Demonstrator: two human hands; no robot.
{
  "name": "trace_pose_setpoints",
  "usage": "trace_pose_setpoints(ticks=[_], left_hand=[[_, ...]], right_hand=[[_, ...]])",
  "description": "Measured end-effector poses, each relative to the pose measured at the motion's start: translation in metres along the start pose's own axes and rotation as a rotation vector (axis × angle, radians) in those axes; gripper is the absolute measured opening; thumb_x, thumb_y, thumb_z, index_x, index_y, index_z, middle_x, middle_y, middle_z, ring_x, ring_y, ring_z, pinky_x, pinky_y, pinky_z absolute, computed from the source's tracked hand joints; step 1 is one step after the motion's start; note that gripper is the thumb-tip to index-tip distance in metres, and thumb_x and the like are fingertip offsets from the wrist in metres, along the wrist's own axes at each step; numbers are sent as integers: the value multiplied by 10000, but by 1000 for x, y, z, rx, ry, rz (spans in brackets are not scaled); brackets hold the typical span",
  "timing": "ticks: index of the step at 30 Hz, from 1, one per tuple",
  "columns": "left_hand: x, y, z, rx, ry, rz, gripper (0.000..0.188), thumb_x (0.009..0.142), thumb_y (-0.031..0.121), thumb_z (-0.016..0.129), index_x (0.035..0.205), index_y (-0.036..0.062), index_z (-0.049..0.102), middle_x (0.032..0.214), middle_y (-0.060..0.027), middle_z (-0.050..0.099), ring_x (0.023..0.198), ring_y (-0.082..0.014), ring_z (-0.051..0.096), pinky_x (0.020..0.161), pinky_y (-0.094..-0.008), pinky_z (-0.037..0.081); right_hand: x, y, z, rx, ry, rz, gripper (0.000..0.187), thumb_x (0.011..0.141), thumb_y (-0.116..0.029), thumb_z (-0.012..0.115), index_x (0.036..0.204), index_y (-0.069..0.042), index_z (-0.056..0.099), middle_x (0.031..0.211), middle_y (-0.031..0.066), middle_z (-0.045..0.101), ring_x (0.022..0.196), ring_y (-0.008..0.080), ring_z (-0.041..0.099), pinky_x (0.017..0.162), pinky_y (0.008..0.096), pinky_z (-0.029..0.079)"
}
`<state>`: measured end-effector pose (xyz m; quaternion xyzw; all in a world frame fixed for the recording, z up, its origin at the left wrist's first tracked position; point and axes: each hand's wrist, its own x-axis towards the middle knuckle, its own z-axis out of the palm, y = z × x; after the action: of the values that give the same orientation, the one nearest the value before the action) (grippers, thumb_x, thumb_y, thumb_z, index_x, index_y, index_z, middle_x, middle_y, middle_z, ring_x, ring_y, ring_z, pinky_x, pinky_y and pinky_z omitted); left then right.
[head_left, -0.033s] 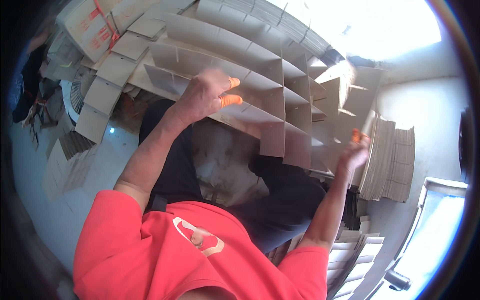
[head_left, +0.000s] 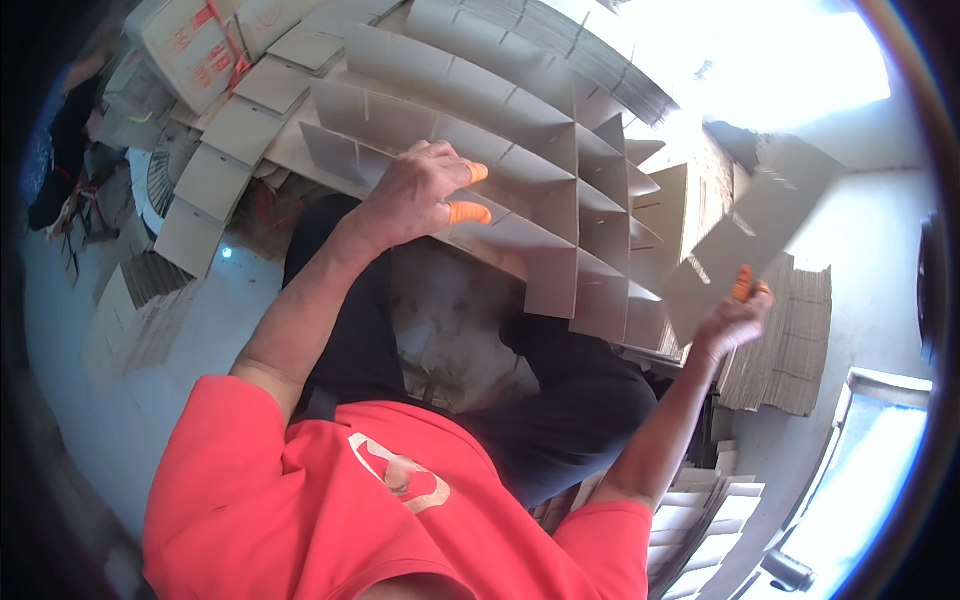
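A grid of slotted cardboard dividers (head_left: 510,155), long strips crossed by short ones, stands in front of me. Over its nearest long strip is my left hand (head_left: 415,195), with orange covers on thumb and forefinger. Those two digits are visibly apart, one on either side of the strip's top edge; whether they touch it I cannot tell. On the right, my right hand (head_left: 735,320), also with orange-covered digits, pinches the lower edge of a loose slotted cardboard strip (head_left: 765,220). This strip is tilted, its far end pointing up and right, apart from the grid.
Stacked cardboard strips (head_left: 790,335) stand beyond my right hand, and another bundle (head_left: 600,60) lies behind the grid. Flat cardboard pieces (head_left: 210,180) overlap along the left side. A printed carton (head_left: 190,55) sits at the back left. More cardboard pieces (head_left: 700,520) are at the lower right.
My right hand has moved to the right, carrying the cardboard strip away from the grid's right side. My left hand has stayed nearly in place over the near strip.
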<state>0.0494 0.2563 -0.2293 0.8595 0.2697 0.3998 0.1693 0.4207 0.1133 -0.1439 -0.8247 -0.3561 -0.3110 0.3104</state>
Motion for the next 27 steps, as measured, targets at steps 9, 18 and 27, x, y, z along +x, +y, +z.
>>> trace_pose_setpoints(ticks=[9, 18, 27], left_hand=[[-19, -18, 25, 59, -101, -9, 102, 697, 46, 615, 643, 88, 540, 595, -41, 517, 675, -216, 521, 670, -347, 426], [-17, -24, 30, 68, -75, 75, 57, 690, 26, 613, 698, 59, 567, 636, -57, 544, 666, -233, 522, 632, -349, 444], [-14, -23, 29, 67, -77, 55, 56, 672, 34, 617, 681, 62, 569, 634, -64, 555, 678, -234, 539, 644, -349, 456]], right_hand=[[-25, -141, -15, 695, -596, -44, 396, 849, -112, 702, 1200, 39, 601, 793, 25, 621, 555, 20, 383, 486, 205, 371], [-43, -171, 21, 509, -625, -337, 430, 826, -49, 700, 1230, 33, 578, 580, 28, 343, 512, 65, 319, 468, 223, 344], [-34, -181, 22, 480, -713, -388, 387, 834, -62, 699, 1190, 50, 599, 561, 30, 348, 514, 53, 328, 477, 219, 356]])
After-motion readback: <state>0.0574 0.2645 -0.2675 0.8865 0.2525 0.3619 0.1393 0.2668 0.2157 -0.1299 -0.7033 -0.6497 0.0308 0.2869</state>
